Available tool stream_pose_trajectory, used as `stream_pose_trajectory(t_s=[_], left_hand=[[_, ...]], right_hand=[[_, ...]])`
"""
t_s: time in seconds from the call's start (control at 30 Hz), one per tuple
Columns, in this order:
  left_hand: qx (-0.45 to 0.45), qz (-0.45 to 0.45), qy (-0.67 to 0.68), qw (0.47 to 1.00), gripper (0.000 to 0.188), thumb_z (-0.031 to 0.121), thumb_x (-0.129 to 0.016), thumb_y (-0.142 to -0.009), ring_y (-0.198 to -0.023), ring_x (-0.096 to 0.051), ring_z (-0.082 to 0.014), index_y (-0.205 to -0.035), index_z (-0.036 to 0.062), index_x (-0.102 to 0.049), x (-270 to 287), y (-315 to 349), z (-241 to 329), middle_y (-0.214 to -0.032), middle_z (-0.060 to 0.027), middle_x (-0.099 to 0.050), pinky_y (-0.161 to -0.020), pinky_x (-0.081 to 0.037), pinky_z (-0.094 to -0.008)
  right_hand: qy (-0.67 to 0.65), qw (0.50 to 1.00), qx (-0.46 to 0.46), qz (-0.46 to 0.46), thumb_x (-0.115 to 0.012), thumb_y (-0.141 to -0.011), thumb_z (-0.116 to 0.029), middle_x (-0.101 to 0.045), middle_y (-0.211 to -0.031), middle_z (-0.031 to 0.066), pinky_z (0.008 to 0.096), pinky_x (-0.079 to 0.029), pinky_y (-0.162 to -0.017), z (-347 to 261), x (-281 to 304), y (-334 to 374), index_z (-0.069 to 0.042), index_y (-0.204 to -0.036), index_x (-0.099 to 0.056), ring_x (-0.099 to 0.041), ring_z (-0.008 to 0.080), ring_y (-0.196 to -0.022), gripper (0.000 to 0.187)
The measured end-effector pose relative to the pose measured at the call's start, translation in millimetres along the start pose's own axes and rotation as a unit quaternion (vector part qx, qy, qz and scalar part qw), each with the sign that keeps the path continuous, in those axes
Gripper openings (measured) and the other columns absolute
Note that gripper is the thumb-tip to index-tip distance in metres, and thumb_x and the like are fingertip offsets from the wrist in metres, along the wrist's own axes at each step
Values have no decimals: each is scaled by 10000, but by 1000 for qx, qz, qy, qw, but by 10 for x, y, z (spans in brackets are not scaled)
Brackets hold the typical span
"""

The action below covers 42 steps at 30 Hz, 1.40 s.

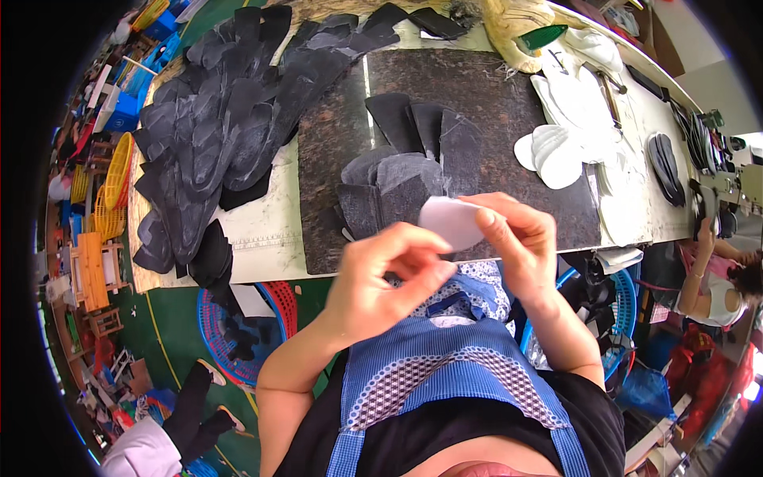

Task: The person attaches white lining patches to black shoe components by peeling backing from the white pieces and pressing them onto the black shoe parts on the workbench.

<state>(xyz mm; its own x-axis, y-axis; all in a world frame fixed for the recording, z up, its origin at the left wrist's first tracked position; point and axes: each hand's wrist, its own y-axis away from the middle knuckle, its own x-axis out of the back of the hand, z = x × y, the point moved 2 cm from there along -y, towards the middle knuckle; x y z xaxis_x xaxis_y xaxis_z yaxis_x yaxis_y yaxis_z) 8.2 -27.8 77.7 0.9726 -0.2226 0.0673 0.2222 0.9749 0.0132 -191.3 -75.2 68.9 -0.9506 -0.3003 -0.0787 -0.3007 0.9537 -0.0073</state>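
One white piece (pixel 451 225) is held up above the near edge of the dark board (pixel 445 75), in front of the person's apron (pixel 453 374). Two hands work at it. The right hand (pixel 520 245) is nearly closed, pinching the right part of the white piece between thumb and fingers. The left hand (pixel 383 274) is about half spread, thumb and forefinger parted; its forefinger tip is right at the piece's left edge, though whether it touches I cannot tell. The one dark board lies on the pale tabletop (pixel 266 248). On the board, just beyond the hands, is one overlapping group of dark grey pieces (pixel 397 171); three ends fan out on its far side, but the full number is hidden. To the left, one big heap of dark grey pieces (pixel 226 103) overlaps too much to count. To the right lie many white pieces (pixel 576 103), with several fanned in a small stack (pixel 548 155) at the board's right side. At the far edge stands one yellow bundle (pixel 505 28) with one green item (pixel 544 36) against it. Three baskets show below the tabletop: a blue basket (pixel 209 322) and a red basket (pixel 286 306) touching on the left, and another blue basket (pixel 625 318) on the right.
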Motion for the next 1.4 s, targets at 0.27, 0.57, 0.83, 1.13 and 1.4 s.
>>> stream_pose_trajectory(t_s=[0.27, 0.57, 0.83, 1.13, 1.4], left_hand=[[39, 17, 247, 968, 153, 127, -609, -1032, -866, -685, -90, -1034, -20, -652, -225, -275, -231, -933, -50, -700, -788, -606, -259], [27, 28, 199, 979, 187, 118, -573, -1037, -858, -720, -141, -1009, -41, -667, -330, -282, -365, -955, -104, -718, -764, -636, -292], [79, 30, 276, 957, 172, 125, -634, -1009, -809, -648, -70, -973, -37, -678, -365, -251, -384, -883, -26, -693, -733, -563, -237], [-89, 98, 41, 990, 57, 35, -666, -929, -726, -570, -31, -938, 1, -622, -446, -128, -271, -814, -15, -614, -626, -483, -232], [-166, -12, -88, 982, 98, 114, -703, -847, -686, -645, -222, -877, 50, -635, -301, -27, -334, -798, -94, -629, -649, -511, -343]], right_hand=[[266, 941, 207, 13, -699, -918, -41, -694, -1106, 134, 357, -526, -854, -23, -108, 110, -36, -1208, -734, -670, 274, -1001, 293], [104, 991, 62, 52, -719, -860, 10, -697, -1033, 126, 362, -518, -780, 138, -71, 211, -24, -1182, -738, -647, 261, -854, 325], [293, 938, 182, 25, -685, -845, 57, -688, -1007, 146, 358, -530, -772, 36, -59, 232, -11, -1177, -734, -655, 271, -873, 343], [95, 992, 49, 66, -607, -997, -9, -703, -1050, 125, 253, -495, -809, 144, -94, 379, 61, -1171, -714, -646, 148, -951, 217], [-101, 978, -165, 78, -632, -946, -116, -685, -872, 23, 242, -485, -735, 408, 94, 231, 25, -957, -712, -608, 87, -782, 162]])
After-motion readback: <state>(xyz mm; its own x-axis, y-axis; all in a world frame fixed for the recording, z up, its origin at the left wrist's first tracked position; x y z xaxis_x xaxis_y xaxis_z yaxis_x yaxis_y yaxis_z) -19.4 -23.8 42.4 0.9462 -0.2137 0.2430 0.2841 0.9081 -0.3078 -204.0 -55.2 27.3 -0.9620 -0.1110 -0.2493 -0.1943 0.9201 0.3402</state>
